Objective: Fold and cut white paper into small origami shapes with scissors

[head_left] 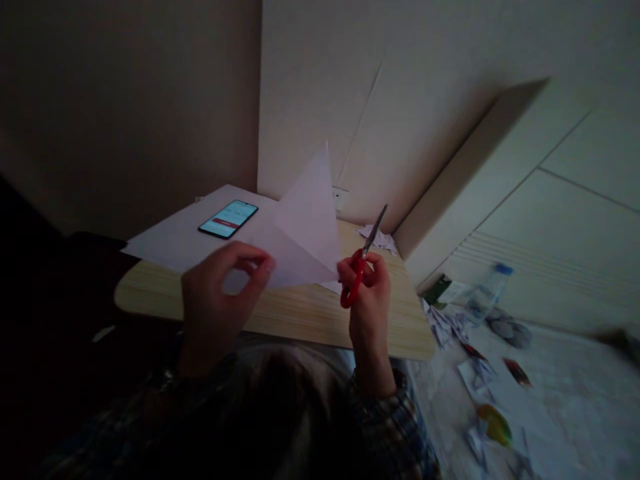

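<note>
A folded sheet of white paper (305,227) is held up above the table, one pointed corner standing upright. My left hand (225,287) is closed, thumb and index finger pinching the paper's left side. In my right hand (370,293) is a pair of scissors (357,280) with red handles, its blades together and pointing up and away. The fingertips of that same hand also touch the paper's right corner. Behind my left hand, a phone (229,219) with a lit screen lies on more white paper (175,230).
The pale wooden table (300,317) has rounded front corners and stands against a wall with a socket (340,197). Paper scraps (380,240) lie at its back right. On the floor to the right are a clear bottle (490,290) with a blue cap, paper pieces (445,323) and a yellow-green item (495,425).
</note>
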`<state>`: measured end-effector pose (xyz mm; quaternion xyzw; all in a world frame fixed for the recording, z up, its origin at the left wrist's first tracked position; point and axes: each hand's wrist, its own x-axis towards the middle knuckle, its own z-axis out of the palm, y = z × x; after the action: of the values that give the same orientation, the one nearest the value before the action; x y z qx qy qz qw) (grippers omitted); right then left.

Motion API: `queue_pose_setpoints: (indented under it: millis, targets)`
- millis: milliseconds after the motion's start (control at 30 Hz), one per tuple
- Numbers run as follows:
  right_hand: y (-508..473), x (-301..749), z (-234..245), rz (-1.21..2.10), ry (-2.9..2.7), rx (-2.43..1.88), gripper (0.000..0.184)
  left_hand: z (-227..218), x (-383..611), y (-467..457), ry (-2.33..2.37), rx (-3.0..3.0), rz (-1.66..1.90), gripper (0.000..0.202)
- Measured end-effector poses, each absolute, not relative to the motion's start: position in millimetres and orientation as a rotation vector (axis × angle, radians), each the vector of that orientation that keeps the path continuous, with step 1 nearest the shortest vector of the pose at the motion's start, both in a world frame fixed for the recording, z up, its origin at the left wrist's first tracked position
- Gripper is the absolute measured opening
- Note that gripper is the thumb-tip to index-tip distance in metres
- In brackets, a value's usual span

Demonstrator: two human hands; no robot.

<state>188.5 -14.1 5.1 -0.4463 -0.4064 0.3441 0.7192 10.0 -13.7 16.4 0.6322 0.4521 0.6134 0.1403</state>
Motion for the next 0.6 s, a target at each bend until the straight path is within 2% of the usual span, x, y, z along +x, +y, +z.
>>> queue_pose_setpoints:
  millis: [67,133,200,300,367,467,600]
  targets:
    - [-13.6,186.1,3.9,0.748,-0.856,-0.988,0.028,12.1,17.1,-15.1,1.193,1.763,1.317,0.034]
    - [-13.7,184.2,3.6,0.753,-0.819,-0.982,0.027,1.0,24.6,-10.3,1.034,1.565,1.038,0.038]
    - [-14.2,182.4,3.9,0.768,-0.797,-0.961,0.027,-13.4,31.5,-2.6,0.854,1.407,0.937,0.046]
    - [-15.6,179.4,4.7,0.793,-0.796,-0.923,0.026,-28.6,37.8,5.2,0.675,1.189,1.000,0.067]
    - [-16.9,177.4,4.9,0.803,-0.811,-0.910,0.025,-29.6,39.2,4.8,0.563,1.062,1.003,0.059]
    - [-19.2,174.4,4.5,0.816,-0.826,-0.927,0.025,-20.5,40.2,-1.4,0.538,0.841,1.122,0.029]
    - [-23.4,168.4,4.9,0.840,-0.887,-0.964,0.025,-5.0,44.8,-10.9,0.730,0.743,1.325,0.021]
